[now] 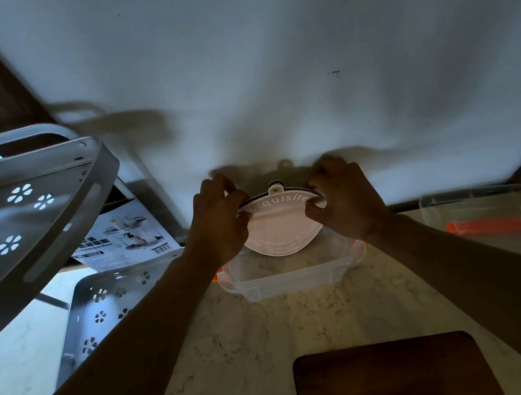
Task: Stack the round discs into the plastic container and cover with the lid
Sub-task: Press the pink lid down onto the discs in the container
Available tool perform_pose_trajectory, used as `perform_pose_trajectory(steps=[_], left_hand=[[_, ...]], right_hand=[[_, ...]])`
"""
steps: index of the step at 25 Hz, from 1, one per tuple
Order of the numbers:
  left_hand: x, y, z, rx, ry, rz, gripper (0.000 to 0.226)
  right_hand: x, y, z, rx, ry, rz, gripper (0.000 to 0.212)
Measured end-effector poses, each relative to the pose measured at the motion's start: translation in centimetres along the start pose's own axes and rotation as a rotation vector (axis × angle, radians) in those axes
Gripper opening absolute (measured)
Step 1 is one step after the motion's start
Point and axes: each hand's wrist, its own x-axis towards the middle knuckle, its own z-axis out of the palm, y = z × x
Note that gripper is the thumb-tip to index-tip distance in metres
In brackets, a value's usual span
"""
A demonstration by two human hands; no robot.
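disc point(279, 225): pale pink and round, with a small hanging tab at the top and printed lettering, held tilted above the far half of the container; more than one disc may be pinched together, though i cannot tell.
left hand point(219, 220): fingers curled and clamped on the disc's left rim.
right hand point(345, 200): clamped on the right rim, thumb in front and fingers behind.
why held so: a grip on opposite rims likely keeps the disc level and centred for lowering it flat – a judgement.
container point(291, 270): clear plastic with orange clips at its sides, on the counter point(252, 355) near the far edge, directly below the disc; it looks empty, but the dim light leaves that uncertain.
lid point(493, 222): clear with an orange clip, lying at the counter's right edge, well apart from the container – probably set aside so the opening stays free.
dark board point(392, 379): at the near edge, untouched.
metal rack point(22, 218): beyond the left edge, not involved.
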Motion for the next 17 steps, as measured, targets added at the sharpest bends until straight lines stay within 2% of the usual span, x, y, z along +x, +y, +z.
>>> perform_pose_trajectory(steps=[4, 8, 11, 17], left_hand=[[0.2, 0.2, 0.7, 0.001, -0.007, -0.033, 0.019], [0.0, 0.5, 1.2, -0.080, 0.041, -0.132, 0.033], [0.0, 0.6, 1.0, -0.098, 0.054, -0.102, 0.032], [-0.6, 0.3, 0.5, -0.059, 0.042, -0.054, 0.028]], right_hand=[[0.2, -0.2, -0.1, -0.070, -0.011, -0.011, 0.019], [0.1, -0.7, 0.1, -0.086, 0.011, 0.022, 0.026], [0.0, -0.9, -0.1, -0.006, 0.077, 0.029, 0.021], [0.1, -0.8, -0.2, 0.026, 0.064, 0.036, 0.014]])
